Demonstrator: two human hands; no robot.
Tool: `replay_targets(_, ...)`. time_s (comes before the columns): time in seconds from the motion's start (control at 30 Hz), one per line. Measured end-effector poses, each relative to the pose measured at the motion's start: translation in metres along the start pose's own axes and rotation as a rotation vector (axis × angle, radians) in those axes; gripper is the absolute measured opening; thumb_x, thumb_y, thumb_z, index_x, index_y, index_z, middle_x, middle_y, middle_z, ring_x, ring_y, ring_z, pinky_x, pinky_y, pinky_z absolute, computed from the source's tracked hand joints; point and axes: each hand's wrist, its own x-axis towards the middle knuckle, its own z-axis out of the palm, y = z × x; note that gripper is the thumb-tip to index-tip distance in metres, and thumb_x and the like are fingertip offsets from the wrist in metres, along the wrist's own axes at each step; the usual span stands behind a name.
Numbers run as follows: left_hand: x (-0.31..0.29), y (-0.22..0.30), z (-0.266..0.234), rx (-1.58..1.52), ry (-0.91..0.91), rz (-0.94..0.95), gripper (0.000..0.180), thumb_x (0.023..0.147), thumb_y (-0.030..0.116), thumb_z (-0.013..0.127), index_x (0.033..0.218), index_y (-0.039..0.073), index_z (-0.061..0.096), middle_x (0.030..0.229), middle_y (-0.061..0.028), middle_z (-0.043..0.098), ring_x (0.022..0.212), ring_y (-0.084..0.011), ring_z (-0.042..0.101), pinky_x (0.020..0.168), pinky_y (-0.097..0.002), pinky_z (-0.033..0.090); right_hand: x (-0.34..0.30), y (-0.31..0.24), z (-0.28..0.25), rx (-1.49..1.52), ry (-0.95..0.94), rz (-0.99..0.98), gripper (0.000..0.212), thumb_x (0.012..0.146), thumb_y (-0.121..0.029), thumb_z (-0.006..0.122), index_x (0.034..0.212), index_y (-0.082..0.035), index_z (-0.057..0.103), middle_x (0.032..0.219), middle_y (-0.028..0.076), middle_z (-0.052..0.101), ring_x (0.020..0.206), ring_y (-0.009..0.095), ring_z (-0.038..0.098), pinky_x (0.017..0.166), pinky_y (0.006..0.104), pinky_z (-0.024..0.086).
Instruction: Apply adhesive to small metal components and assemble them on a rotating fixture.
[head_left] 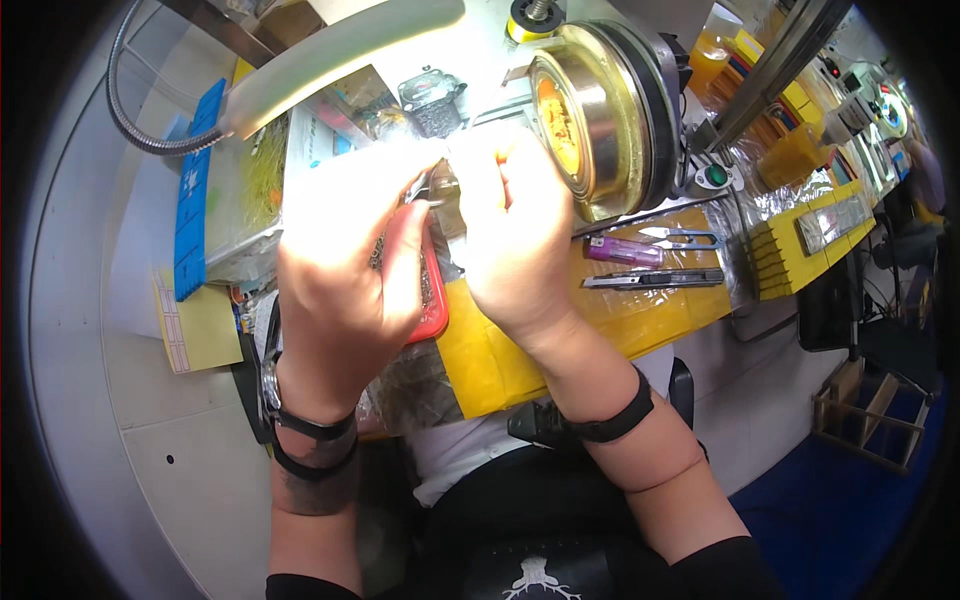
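Bright lamp light washes out both hands, which meet close together at the middle of the bench. My left hand [345, 245] is closed in a pinch on a small shiny metal tool [421, 187], whose exact kind the glare hides. Beside it my right hand [515, 225] is closed too, fingertips drawn together; whatever they hold is lost in the brightness. Partly beneath my left hand lies a red tray [432, 322] with small dark bits in it. To the right of my right hand stands a machine with a round, brass-coloured drum [600, 125].
A lit tube lamp [340, 62] hangs above the hands. On the yellow bench cover [490, 370] lie a purple lighter [625, 251], a utility knife [655, 280] and blue-handled snips [690, 239]. A green button [715, 175] sits beside the machine. Leftward stands a blue rack [198, 190].
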Motion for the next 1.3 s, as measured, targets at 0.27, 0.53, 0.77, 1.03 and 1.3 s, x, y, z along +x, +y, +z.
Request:
replay_targets(0.27,-0.011,0.002,0.002,-0.054,-0.014,-0.034,0.037,0.091,-0.005,0.067,0.128,0.000,0.072,0.116,-0.0212,0.074,0.106,-0.0382,0.071,0.094,-0.0427,0.055,-0.001,0.004,0.001,-0.012,-0.019,-0.028,0.010,0.107,-0.004,0.056,0.105,0.002,0.063,0.091,0.006,0.064,0.083,0.013,0.060,0.076,0.0288,0.051)
replay_targets(0.53,-0.014,0.001,0.004,-0.053,0.008,-0.023,0.038,0.090,-0.003,0.068,0.127,0.000,0.072,0.119,-0.0212,0.073,0.110,-0.0412,0.069,0.097,-0.0450,0.054,0.000,0.006,0.000,-0.094,-0.022,-0.105,0.012,0.108,-0.006,0.055,0.107,0.003,0.062,0.093,0.008,0.065,0.085,0.015,0.063,0.079,0.0304,0.053)
replay_targets(0.77,-0.014,0.003,0.005,-0.070,-0.013,-0.063,0.043,0.090,-0.006,0.060,0.132,-0.002,0.070,0.135,-0.0224,0.068,0.130,-0.0348,0.064,0.108,-0.0416,0.051,0.002,0.008,0.001,0.005,-0.021,-0.081,0.010,0.105,-0.008,0.061,0.101,0.001,0.058,0.087,0.017,0.066,0.079,0.032,0.066,0.073,0.0411,0.053)
replay_targets(1.03,-0.039,-0.010,0.056,-0.725,0.163,-0.258,0.062,0.090,-0.009,0.056,0.150,0.006,0.053,0.157,-0.0167,0.044,0.141,-0.0295,0.053,0.112,-0.0407,0.053,0.001,0.001,-0.001,-0.015,-0.039,-0.110,0.010,0.103,-0.008,0.061,0.100,0.001,0.057,0.085,0.016,0.065,0.078,0.032,0.066,0.073,0.0424,0.052)
replay_targets(1.3,-0.028,-0.014,0.042,-0.824,0.118,-0.332,0.054,0.090,-0.003,0.062,0.143,-0.004,0.054,0.143,-0.0169,0.057,0.135,-0.0274,0.058,0.100,-0.0353,0.059,0.006,0.011,-0.003,-0.057,-0.043,-0.175,0.010,0.104,-0.008,0.059,0.099,0.001,0.058,0.087,0.014,0.064,0.079,0.026,0.065,0.073,0.0398,0.052)
